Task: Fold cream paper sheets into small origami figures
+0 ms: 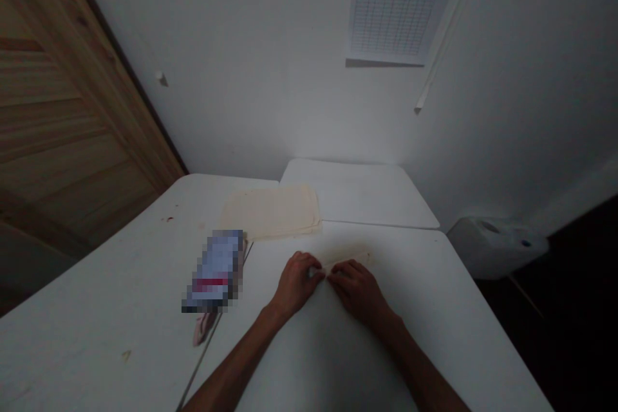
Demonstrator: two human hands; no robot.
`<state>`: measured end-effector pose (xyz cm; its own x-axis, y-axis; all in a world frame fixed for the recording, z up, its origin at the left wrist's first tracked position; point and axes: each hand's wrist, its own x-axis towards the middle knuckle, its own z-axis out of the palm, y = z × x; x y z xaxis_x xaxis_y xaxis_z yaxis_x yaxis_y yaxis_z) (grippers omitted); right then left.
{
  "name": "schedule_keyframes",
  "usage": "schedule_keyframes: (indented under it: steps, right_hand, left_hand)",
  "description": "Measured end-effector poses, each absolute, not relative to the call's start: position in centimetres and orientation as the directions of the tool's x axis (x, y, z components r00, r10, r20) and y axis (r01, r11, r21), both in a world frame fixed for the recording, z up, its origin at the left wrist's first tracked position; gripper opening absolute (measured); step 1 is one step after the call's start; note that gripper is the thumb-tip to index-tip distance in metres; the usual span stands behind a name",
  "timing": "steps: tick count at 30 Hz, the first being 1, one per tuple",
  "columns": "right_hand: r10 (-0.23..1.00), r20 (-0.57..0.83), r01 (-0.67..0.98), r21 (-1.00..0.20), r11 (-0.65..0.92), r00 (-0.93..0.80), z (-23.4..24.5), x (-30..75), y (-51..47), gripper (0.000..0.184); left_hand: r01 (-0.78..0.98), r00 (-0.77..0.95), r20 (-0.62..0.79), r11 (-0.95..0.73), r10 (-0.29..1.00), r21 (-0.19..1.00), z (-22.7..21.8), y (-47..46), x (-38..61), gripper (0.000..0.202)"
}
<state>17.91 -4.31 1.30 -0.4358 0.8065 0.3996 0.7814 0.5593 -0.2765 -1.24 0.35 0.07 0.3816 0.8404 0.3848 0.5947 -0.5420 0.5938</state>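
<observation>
My left hand (298,280) and my right hand (356,286) meet over the white table, fingertips close together. Each pinches the near edge of a thin, pale beige sheet (363,258) that lies on the tabletop. Only a narrow part of this sheet shows beyond my fingers; its exact kind and whether it is folded or rolled I cannot make out. Behind my left hand, a flat stack of similar thin beige sheets (275,209) rests across the tables.
Left of my hands lies a blurred-out phone-like object (215,270) with a pinkish strap (203,327) below it. White tables (376,196) adjoin, with seams between them. A printed chart (398,19) hangs on the wall. A white container (499,248) stands right; a wooden door (72,96) is left.
</observation>
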Motion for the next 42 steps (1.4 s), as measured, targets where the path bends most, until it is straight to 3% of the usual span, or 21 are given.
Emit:
schedule_keyframes:
  steps: [15,24,31,42]
  right_hand:
    - [0.800,0.371,0.786,-0.236,0.572,-0.471,1.3,17.9,-4.3,0.020]
    - [0.801,0.342,0.788,-0.219,0.576,-0.491,1.6,17.8,-4.4,0.025]
    - [0.806,0.302,0.796,-0.190,0.574,-0.509,1.9,17.7,-4.4,0.033]
    - [0.804,0.328,0.800,-0.190,0.570,-0.495,1.2,17.8,-4.5,0.028]
  left_hand:
    - [0.562,0.370,0.336,-0.497,0.866,0.661,1.0,0.7,-2.2,0.011]
    - [0.621,0.306,0.180,-0.339,0.935,0.707,1.1,1.3,-1.8,0.009]
    - [0.633,0.362,0.045,-0.281,0.931,0.722,1.3,2.3,-1.6,0.005]
    - [0.664,0.325,0.103,-0.305,0.940,0.683,1.0,1.7,-1.7,0.006]
